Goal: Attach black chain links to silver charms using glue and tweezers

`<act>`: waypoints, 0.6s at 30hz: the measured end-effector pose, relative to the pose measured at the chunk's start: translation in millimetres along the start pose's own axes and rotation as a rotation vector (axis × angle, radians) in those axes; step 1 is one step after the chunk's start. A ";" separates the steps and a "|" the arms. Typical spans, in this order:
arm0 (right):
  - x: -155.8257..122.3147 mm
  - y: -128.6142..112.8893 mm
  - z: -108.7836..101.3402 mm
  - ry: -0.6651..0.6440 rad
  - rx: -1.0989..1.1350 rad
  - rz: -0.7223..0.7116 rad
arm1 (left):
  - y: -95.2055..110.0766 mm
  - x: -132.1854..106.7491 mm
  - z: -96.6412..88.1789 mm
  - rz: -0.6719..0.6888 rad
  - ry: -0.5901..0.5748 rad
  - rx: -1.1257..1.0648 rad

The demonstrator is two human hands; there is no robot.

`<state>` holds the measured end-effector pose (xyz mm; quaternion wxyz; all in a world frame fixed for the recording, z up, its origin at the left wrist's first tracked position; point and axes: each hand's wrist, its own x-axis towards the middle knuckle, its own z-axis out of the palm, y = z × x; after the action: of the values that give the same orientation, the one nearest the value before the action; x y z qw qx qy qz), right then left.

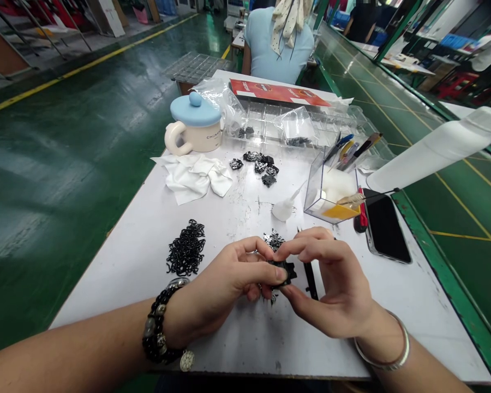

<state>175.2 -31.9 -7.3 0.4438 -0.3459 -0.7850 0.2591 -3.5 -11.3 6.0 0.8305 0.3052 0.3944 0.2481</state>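
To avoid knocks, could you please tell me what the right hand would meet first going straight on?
Most likely the small black part that the right hand pinches, then the left hand behind it; depth is unclear.

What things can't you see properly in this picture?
Head view:
The black piece between the left hand and right hand: the fingers cover most of it.
Whatever lies under the hands: the hands hide it.
The writing on the red card: too small and slanted to read.
The seated person's hands: their own back hides them.
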 end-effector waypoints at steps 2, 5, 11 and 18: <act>-0.3 0.1 0.0 0.009 -0.003 -0.009 | -0.2 0.0 0.5 -0.001 0.002 0.000; -1.5 0.0 0.1 0.017 0.000 -0.008 | -0.6 0.0 1.1 0.001 0.002 -0.004; -3.3 -1.2 0.9 0.013 0.050 0.005 | -1.6 -0.4 1.0 0.003 -0.009 -0.016; -3.9 -2.4 2.5 0.031 0.088 0.017 | -1.1 -0.4 1.2 -0.007 -0.023 -0.020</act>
<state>173.7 -36.7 -8.8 0.4685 -0.3367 -0.7630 0.2916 -2.5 -12.7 6.1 0.8389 0.2984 0.3834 0.2455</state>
